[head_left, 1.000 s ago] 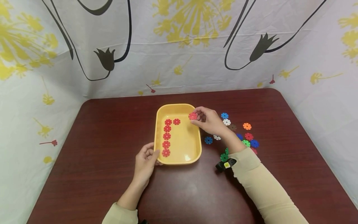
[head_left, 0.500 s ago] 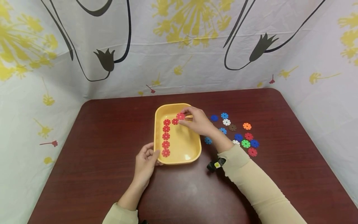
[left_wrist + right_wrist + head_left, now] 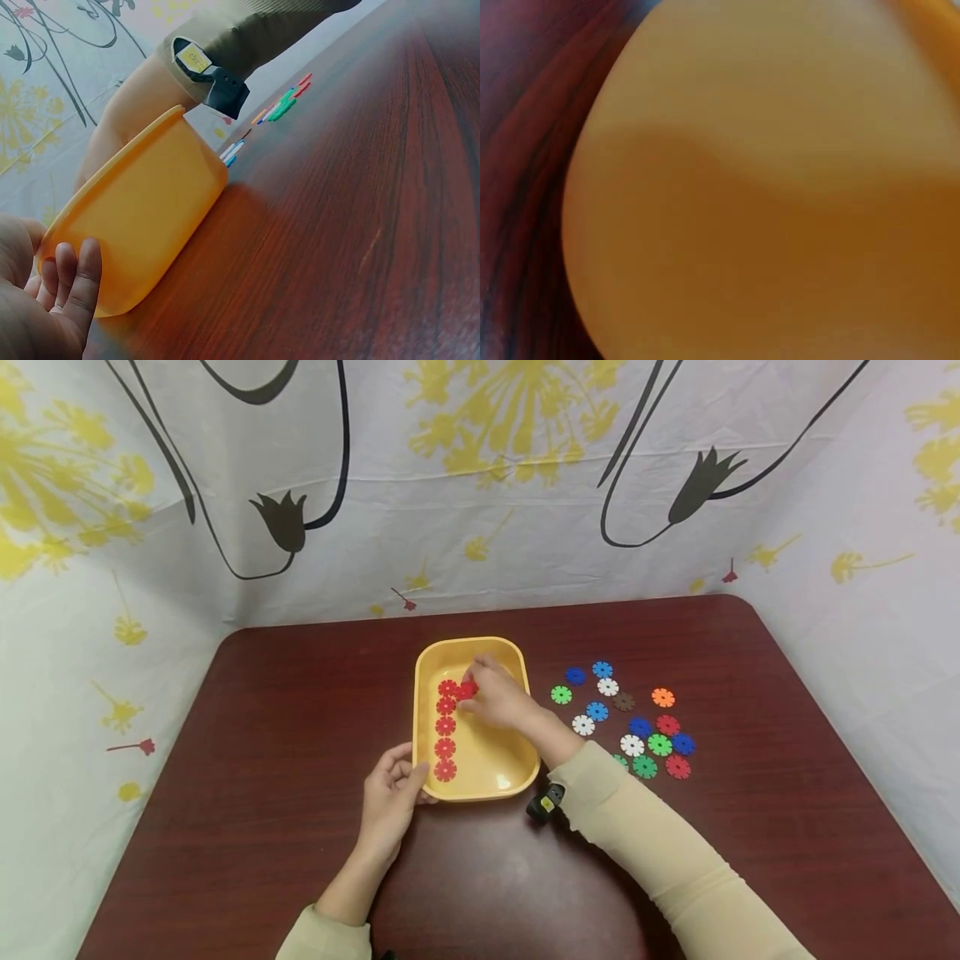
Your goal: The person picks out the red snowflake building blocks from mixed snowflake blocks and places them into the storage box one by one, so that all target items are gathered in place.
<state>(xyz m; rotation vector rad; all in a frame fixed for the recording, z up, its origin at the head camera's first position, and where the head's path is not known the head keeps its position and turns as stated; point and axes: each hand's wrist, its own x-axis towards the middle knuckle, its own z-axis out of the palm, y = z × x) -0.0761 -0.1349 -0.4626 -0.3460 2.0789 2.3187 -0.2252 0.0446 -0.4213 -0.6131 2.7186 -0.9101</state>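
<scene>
A yellow plastic tray (image 3: pixel 495 760) lies on the dark red table, its side wall (image 3: pixel 157 202) filling much of the left wrist view. My left hand (image 3: pixel 392 789) grips its near left corner, thumb over the rim and fingers (image 3: pixel 88 274) against the outside. Inside, several red notched discs (image 3: pixel 446 726) stand in a column along the left side. My right hand (image 3: pixel 497 693) reaches into the tray and pinches a red notched disc (image 3: pixel 467 691) beside the top of that column. It covers the disc that lay there. The right wrist view shows only the blurred tray wall (image 3: pixel 765 225).
Right of the tray, loose notched discs are scattered on the table (image 3: pixel 300 760): blue (image 3: pixel 575 676), white (image 3: pixel 583 725), green (image 3: pixel 645 767), brown (image 3: pixel 623 702), orange (image 3: pixel 663 697) and red (image 3: pixel 678 767). A patterned cloth (image 3: pixel 525 552) hangs behind and at both sides.
My right hand has moved left and down into the tray with the red disc, from the right rim to the top of the column. The left hand keeps its hold on the corner.
</scene>
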